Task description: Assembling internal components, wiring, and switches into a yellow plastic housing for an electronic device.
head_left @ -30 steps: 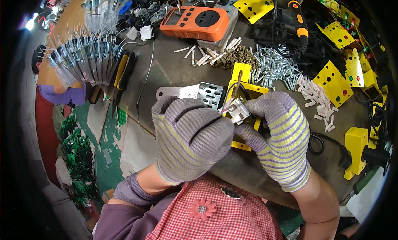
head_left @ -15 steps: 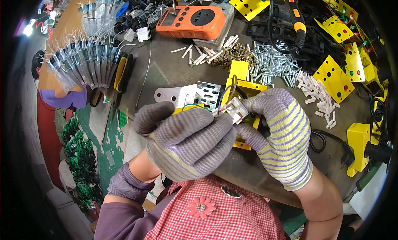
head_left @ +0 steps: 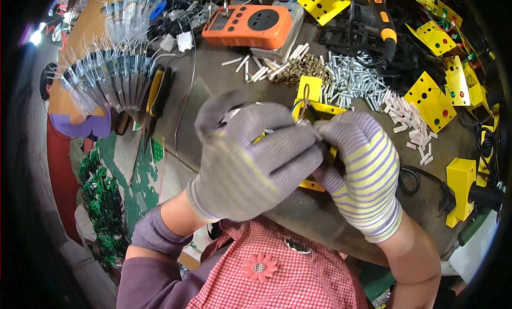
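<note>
- Our left hand [head_left: 256, 159], in a grey knit glove, is curled over a small metal part [head_left: 265, 131] at the middle of the view; only a sliver of it shows at the fingers, so we cannot tell how it is pinched.
- Our right hand [head_left: 362, 170], in a grey glove with yellow stripes, meets the left one fingertip to fingertip, closed around a yellow bracket [head_left: 314, 113] with a thin wire running along it.
- That bracket lies just above and between our two hands, partly hidden by them, over the dark worktable [head_left: 213, 90]; a strip of its yellow edge also peeks out below our fingers.
- Just beyond the bracket sits a heap of small brass pieces and silver screws [head_left: 346, 77], with white plastic sleeves [head_left: 408, 119] spread to the right.
- Farther back lies an orange multimeter [head_left: 248, 25], face up.
- Several yellow plates [head_left: 429, 101] with round holes lie along the right side, and a yellow box [head_left: 461, 189] stands near the right edge.
- On the left, a fan of silver metal strips [head_left: 104, 85] is laid out, with pliers with yellow-and-black handles [head_left: 154, 93] beside them.
</note>
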Tool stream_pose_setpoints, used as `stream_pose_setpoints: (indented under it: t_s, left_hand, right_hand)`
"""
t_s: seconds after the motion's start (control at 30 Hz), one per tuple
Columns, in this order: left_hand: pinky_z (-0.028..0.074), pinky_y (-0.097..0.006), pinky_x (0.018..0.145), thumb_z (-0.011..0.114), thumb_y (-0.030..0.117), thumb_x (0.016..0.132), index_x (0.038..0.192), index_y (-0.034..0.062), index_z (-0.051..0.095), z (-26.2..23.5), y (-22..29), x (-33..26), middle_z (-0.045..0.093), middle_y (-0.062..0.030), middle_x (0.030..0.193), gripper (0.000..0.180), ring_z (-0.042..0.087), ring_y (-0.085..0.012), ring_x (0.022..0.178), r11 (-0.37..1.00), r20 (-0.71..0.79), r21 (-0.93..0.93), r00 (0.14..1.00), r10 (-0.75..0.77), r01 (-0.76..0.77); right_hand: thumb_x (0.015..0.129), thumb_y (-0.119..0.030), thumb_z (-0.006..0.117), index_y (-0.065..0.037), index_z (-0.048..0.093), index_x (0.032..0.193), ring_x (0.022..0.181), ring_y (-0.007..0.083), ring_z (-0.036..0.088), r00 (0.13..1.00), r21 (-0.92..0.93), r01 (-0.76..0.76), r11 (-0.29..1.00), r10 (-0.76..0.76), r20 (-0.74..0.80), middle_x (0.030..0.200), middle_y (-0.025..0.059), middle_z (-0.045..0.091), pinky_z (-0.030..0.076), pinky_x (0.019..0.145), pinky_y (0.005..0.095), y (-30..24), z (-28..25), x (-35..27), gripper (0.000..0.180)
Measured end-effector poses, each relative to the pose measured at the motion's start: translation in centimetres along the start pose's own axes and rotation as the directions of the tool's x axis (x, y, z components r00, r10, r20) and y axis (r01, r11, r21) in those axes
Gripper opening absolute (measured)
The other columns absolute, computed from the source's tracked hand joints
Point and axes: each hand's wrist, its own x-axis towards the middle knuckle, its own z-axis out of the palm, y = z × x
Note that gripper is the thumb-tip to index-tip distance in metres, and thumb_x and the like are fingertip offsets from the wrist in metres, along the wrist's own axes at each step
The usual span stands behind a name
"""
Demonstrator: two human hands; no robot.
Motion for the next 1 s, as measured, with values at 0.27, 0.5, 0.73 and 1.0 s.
stream_pose_setpoints:
  t_s: [0.27,0.5,0.73,1.0]
  left_hand:
    - [0.039,-0.047,0.098,0.081,0.023,0.064,0.104,0.0144,0.065,1.7,-0.5,-3.5,0.066,-0.0075,0.106,0.044,0.061,-0.0275,0.103,0.793,-0.203,-0.465,0.825,-0.528,0.394]
    - [0.043,-0.043,0.093,0.085,0.018,0.068,0.097,0.0121,0.065,1.9,0.3,-2.5,0.065,-0.0066,0.101,0.036,0.06,-0.0305,0.098,0.804,-0.056,-0.303,0.832,-0.552,0.512]
    - [0.035,-0.049,0.098,0.084,0.029,0.066,0.09,0.0234,0.069,2.6,1.0,-3.5,0.064,0.0042,0.099,0.029,0.059,-0.025,0.097,0.862,-0.188,-0.192,0.845,-0.501,0.468]
    - [0.039,-0.046,0.084,0.087,0.025,0.064,0.088,0.0228,0.072,2.5,2.3,-2.9,0.062,0.0028,0.09,0.029,0.057,-0.0243,0.089,0.832,-0.229,-0.272,0.807,-0.544,0.484]
  right_hand:
    - [0.074,-0.011,0.086,-0.008,0.067,0.104,0.068,0.0159,0.055,0.999,0.01,-0.053,0.999,0.053,-0.005,0.091,0.0054,0.06,0.046,0.06,0.0283,-0.4,0.2,-0.2,0.035]
    - [0.07,-0.008,0.086,-0.005,0.065,0.101,0.077,0.0317,0.062,0.999,0.042,-0.029,0.999,0.03,-0.03,0.087,0.0121,0.063,0.051,0.067,0.041,-0.5,0.3,0.0,0.038]
    - [0.071,-0.009,0.086,-0.006,0.065,0.102,0.072,0.0229,0.056,0.999,0.032,-0.043,0.999,0.044,-0.031,0.087,0.0079,0.061,0.047,0.063,0.0345,-0.3,0.3,-0.1,0.038]
    - [0.068,-0.01,0.087,-0.005,0.065,0.102,0.079,0.0337,0.062,0.997,0.076,-0.074,0.994,0.074,-0.002,0.088,0.0132,0.063,0.051,0.068,0.0436,-0.2,0.1,-0.2,0.04]
